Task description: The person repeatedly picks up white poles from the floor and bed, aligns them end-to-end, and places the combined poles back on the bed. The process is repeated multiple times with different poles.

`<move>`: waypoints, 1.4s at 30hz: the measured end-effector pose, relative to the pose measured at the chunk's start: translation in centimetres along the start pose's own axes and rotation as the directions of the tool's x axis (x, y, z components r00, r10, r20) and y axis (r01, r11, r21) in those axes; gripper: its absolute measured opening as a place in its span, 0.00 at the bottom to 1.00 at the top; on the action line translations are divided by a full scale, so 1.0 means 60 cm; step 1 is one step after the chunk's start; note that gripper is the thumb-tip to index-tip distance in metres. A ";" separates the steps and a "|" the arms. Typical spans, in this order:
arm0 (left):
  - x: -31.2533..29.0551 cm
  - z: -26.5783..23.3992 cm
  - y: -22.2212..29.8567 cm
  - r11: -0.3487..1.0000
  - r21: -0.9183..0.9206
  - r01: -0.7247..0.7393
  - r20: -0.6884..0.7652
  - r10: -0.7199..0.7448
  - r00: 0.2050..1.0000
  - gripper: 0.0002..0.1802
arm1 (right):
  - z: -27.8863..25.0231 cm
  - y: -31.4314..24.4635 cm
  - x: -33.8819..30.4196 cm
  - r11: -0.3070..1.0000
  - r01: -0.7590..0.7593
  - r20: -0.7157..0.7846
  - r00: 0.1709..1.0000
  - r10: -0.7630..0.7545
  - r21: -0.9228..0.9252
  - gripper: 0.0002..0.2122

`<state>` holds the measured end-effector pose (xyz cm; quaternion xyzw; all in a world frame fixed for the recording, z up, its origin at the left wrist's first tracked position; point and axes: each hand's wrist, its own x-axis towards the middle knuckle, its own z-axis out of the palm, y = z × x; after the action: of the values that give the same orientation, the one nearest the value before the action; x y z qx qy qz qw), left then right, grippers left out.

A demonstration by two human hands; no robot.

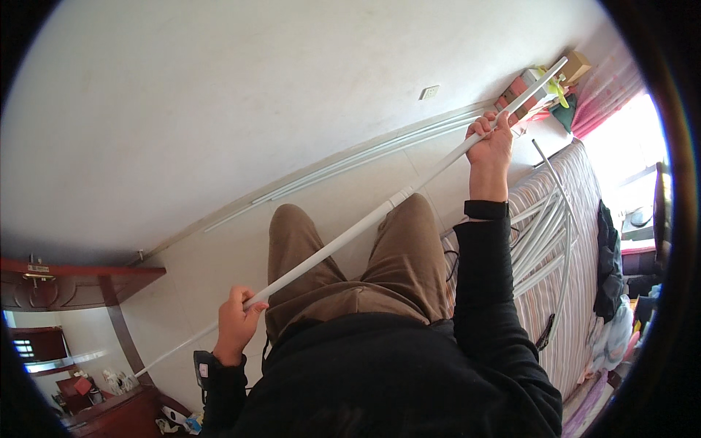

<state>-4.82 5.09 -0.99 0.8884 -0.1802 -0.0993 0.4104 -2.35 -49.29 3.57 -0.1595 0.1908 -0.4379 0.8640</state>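
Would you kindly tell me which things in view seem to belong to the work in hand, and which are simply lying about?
In use or probably related:
long white pole, held by left hand and right hand
loose poles on the striped bed
thin poles along the wall

Apparently lying about:
brown box
dark cloth

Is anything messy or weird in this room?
Yes, a bit: the loose white tubes lie criss-crossed on the striped bed, an odd spot for them, while other tubes lie neatly along the wall. The held pole looks unbroken.
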 end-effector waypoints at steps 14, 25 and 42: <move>0.007 0.002 0.005 0.956 0.267 -0.125 0.078 0.108 0.991 0.09 | -0.004 0.009 0.006 0.999 -0.010 -0.046 0.999 0.008 -0.046 0.15; 0.005 -0.004 0.012 0.979 0.194 -0.059 0.224 0.014 0.975 0.12 | -0.007 0.014 -0.003 0.996 -0.082 0.025 0.996 0.082 0.034 0.14; 0.002 -0.011 0.000 0.994 0.111 -0.012 0.256 -0.017 0.966 0.11 | 0.012 0.018 -0.019 0.991 -0.130 0.104 0.987 0.125 0.044 0.12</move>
<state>-4.51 5.48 -0.58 0.8899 -0.2358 -0.2039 0.3330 -1.88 -47.66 3.94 -0.1470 0.1454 -0.3777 0.9026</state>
